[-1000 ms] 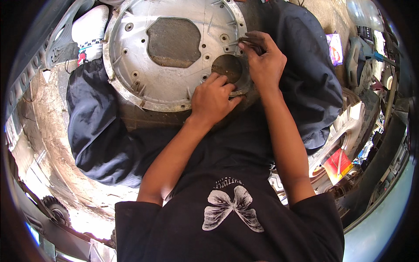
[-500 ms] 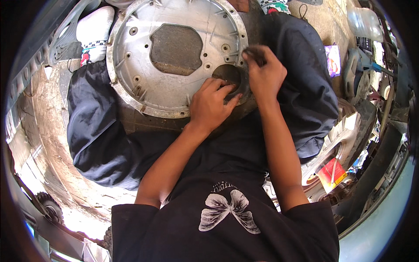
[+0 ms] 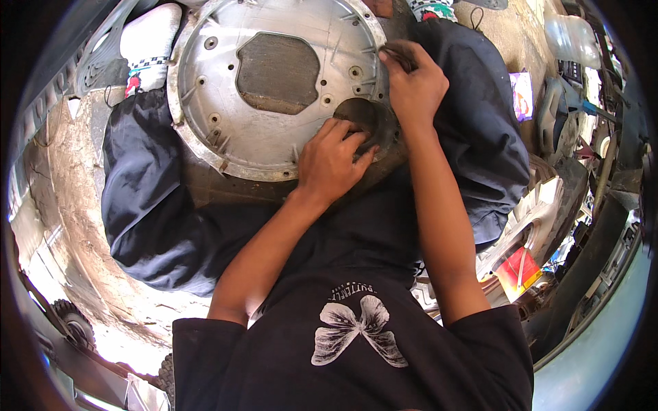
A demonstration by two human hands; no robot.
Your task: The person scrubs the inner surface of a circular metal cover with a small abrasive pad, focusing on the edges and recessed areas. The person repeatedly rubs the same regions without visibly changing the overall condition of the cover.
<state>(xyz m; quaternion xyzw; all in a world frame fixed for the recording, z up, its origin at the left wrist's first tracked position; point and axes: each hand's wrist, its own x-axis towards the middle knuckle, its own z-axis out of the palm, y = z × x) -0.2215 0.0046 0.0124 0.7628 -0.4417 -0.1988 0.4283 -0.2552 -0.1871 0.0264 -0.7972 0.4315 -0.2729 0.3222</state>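
One round silver-grey metal housing [image 3: 267, 137] lies btwn dark cloth trouser legs [image 3: 144, 185]; bare L hand [image 3: 334, 154] curls at its lower-R hole, bare R hand [image 3: 417, 79] pinches narrow at its R rim, can't tell if either's holding. Prob. rim-handling step; next needs steady L support.

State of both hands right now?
Left hand: curled at the metal housing, by its round hole; grip unclear.
Right hand: curled at housing's rim; can't tell if holding anything.

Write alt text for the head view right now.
A person's left hand is at the round opening in the lower right of a round metal housing between dark-trousered legs; the right hand is curled at the housing's right edge.
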